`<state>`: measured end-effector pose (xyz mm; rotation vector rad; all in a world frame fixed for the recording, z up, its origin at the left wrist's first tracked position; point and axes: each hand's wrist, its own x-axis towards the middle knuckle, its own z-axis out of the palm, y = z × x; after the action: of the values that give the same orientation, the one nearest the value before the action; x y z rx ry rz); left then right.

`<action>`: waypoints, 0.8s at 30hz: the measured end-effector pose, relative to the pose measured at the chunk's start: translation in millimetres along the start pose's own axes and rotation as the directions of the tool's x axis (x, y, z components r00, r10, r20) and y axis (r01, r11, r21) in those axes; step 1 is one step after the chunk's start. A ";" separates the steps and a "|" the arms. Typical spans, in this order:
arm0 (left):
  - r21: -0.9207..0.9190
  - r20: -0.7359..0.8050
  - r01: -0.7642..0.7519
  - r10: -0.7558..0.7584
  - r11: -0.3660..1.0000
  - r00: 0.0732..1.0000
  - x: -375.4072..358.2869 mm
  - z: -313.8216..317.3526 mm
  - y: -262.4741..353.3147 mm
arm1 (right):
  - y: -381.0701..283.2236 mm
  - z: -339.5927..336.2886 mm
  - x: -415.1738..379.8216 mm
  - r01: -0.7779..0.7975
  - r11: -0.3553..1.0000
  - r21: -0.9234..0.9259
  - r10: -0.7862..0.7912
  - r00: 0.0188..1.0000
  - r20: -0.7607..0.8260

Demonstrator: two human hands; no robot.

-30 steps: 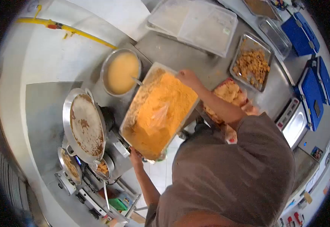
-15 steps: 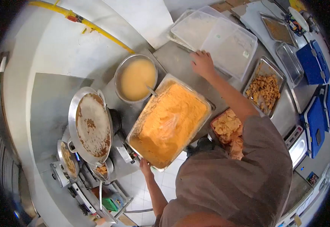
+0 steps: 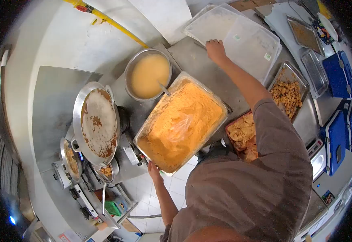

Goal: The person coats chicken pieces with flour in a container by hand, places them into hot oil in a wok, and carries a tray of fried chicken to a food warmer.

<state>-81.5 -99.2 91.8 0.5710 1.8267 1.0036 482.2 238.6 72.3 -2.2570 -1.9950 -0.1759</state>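
My left hand (image 3: 155, 172) is closed at the near-left corner of a deep metal tray (image 3: 138, 142), its fingers at the rim. Orange-yellow powder (image 3: 200, 105) fills the tray, and a crumpled clear plastic bag (image 3: 180, 127) lies on the powder. My right hand (image 3: 216, 50) reaches across the steel counter with curled fingers at the near edge of a translucent plastic lid (image 3: 248, 40); the fingertips are partly hidden. Beside the tray stands a steel bowl (image 3: 129, 68) of pale yellow liquid (image 3: 149, 76), with a metal utensil handle (image 3: 164, 89) at its rim.
A large wok (image 3: 78, 109) of foamy oil is at the left, near smaller pans (image 3: 69, 161). Battered pieces fill a red-rimmed container (image 3: 242, 131) close to my body. Fried pieces lie in a steel tray (image 3: 287, 94) at right, before blue coolers (image 3: 339, 74) and a scale (image 3: 316, 163).
My right hand has shifted up to the plastic lid's edge, its fingers curling in. My left hand stays at the tray corner. The whole view has shifted slightly.
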 end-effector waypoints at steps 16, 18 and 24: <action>0.074 0.053 0.076 -0.080 0.994 0.995 -5.6 3.5 19.7 | -5.6 -19.4 -17.4 0.004 0.976 0.217 0.028 0.990 -0.142; 0.074 0.037 0.079 -0.082 0.994 0.996 -5.9 -2.3 19.0 | 3.8 -30.9 -42.5 0.002 0.945 0.328 0.112 0.939 -0.326; 0.041 0.123 0.013 -0.018 0.999 0.992 -7.2 -10.2 13.6 | 116.7 -46.3 -171.5 -0.618 0.697 0.364 0.712 0.537 -0.452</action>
<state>-87.9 -100.9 109.1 0.6285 1.7429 0.9030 576.8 48.8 87.1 -2.3041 -0.7270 -0.5071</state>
